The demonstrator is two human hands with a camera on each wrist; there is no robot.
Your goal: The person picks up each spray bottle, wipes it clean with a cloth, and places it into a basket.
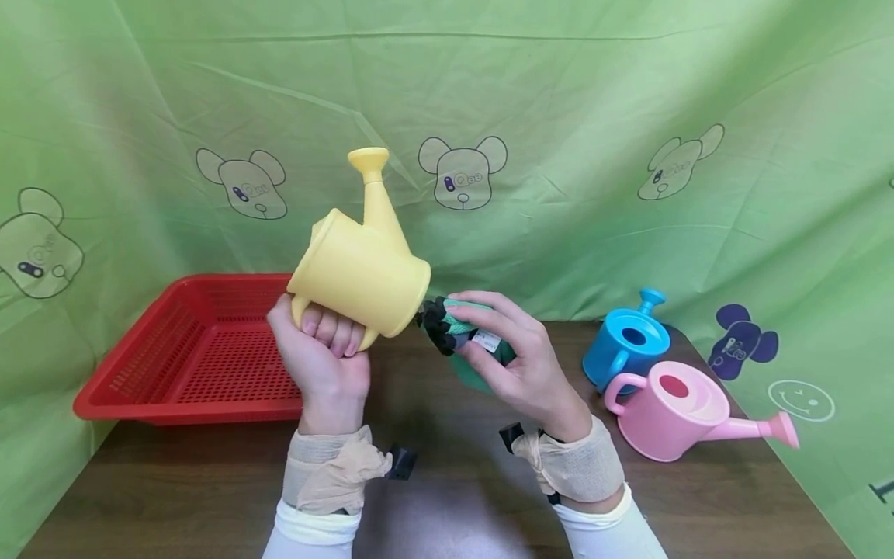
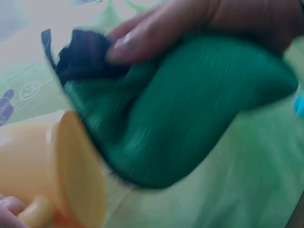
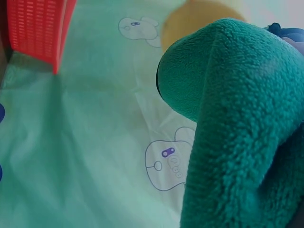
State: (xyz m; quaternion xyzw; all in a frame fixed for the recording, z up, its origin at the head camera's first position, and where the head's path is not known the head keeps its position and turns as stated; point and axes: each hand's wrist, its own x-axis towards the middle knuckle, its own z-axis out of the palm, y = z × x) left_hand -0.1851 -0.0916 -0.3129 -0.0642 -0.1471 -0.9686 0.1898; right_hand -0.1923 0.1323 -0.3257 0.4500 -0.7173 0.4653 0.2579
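Observation:
My left hand (image 1: pixel 324 357) grips the handle of a yellow watering can (image 1: pixel 363 272), raised and tilted with its spout pointing up. Beside the can's base, my right hand (image 1: pixel 513 349) pinches a green fuzzy cloth item (image 1: pixel 464 314) with a dark ruffled edge and a white label. In the left wrist view the green item (image 2: pixel 190 104) hangs from the fingers close to the can's round base (image 2: pixel 80 171); whether they touch, I cannot tell. The green item (image 3: pixel 247 109) fills much of the right wrist view, hiding the right hand, with part of the yellow can (image 3: pixel 199 19) behind.
A red perforated basket (image 1: pixel 188 413) stands on the wooden table (image 1: pixel 433 481) at the left. At the right are a blue watering can (image 1: pixel 615 349) and, nearer, a pink one (image 1: pixel 660 419) with its spout pointing right. Green printed fabric (image 1: pixel 559 93) hangs behind.

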